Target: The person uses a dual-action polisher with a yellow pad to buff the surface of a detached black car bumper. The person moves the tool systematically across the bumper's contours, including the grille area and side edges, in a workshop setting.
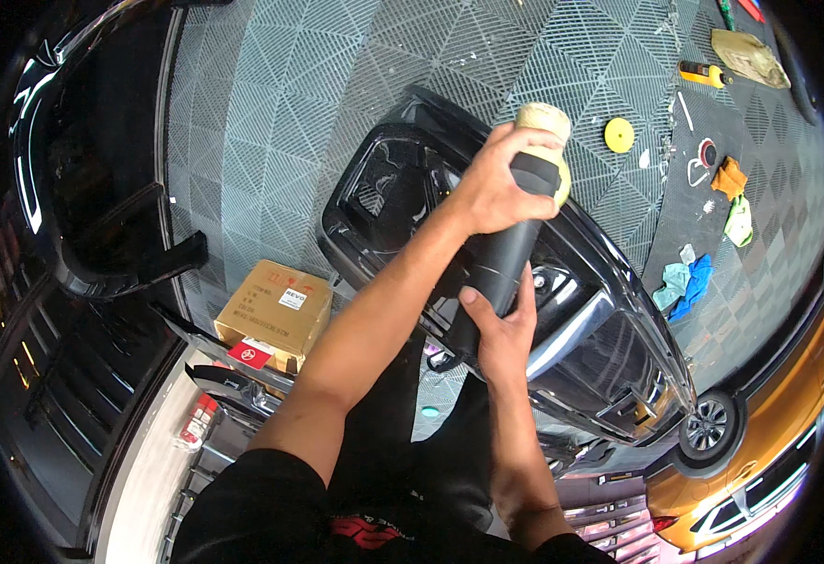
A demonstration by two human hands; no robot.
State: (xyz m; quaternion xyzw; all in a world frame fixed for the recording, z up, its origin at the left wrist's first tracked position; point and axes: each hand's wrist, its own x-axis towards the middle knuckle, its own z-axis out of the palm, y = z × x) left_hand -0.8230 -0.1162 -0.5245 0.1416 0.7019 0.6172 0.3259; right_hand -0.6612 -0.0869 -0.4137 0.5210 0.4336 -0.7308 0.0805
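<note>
Both my hands hold a polisher [503,252] with a long black body, a yellow head and a pale foam pad at its far end. My left hand [501,183] is closed around the neck by the yellow head. Lower on the body, my right hand [503,324] grips with the thumb on top; its other fingers are partly hidden. Beneath the tool lies a glossy black car bumper [609,376], with openings at its left end. My forearms and the polisher cover its middle. I cannot tell whether the pad touches it.
A cardboard box [276,305] stands left of the bumper. On the right floor lie a yellow pad [619,135], a yellow bottle [703,74], an orange cloth [730,179] and a blue cloth [692,287]. A black car [102,188] borders the left, an orange car [760,432] the lower right.
</note>
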